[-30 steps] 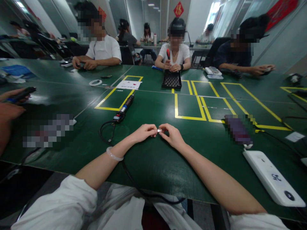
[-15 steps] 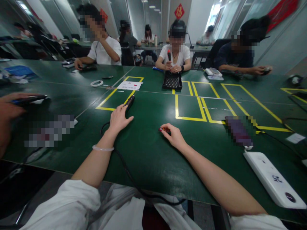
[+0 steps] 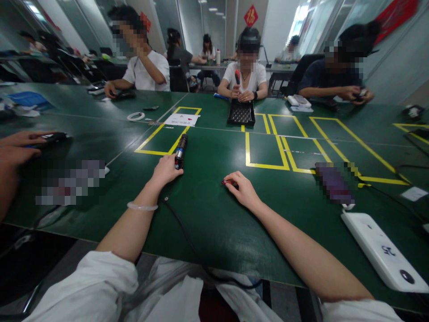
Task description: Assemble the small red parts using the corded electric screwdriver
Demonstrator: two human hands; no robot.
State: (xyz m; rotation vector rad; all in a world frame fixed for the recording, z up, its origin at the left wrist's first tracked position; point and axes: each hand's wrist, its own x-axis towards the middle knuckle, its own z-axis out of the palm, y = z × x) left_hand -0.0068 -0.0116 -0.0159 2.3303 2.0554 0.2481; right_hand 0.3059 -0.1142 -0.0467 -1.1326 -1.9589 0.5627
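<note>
My left hand (image 3: 166, 171) rests on the green table (image 3: 204, 241), its fingers closed around the near end of a black flashlight-shaped cylinder (image 3: 181, 147). A blue and silver section shows along the cylinder's middle, and its far end points away from me. To the right, my right hand (image 3: 244, 191) lies on the tabletop with thumb and forefinger pinched on a small red-tipped piece (image 3: 224, 182). Most of that piece is hidden by the fingers. A black cable (image 3: 182, 235) runs beside my left forearm and over the table's front edge.
Yellow tape outlines (image 3: 268, 167) mark the table. A white power strip (image 3: 378, 252) and a blurred phone (image 3: 333, 182) lie at right. Across from me a person holds a red-tipped tool (image 3: 237, 77) over a black tray (image 3: 241, 116). Another person's hands (image 3: 20, 143) are at left.
My left hand has drawn back toward me, and the cylinder has turned to point more straight away, baring its blue and silver section. My right hand has stayed in place.
</note>
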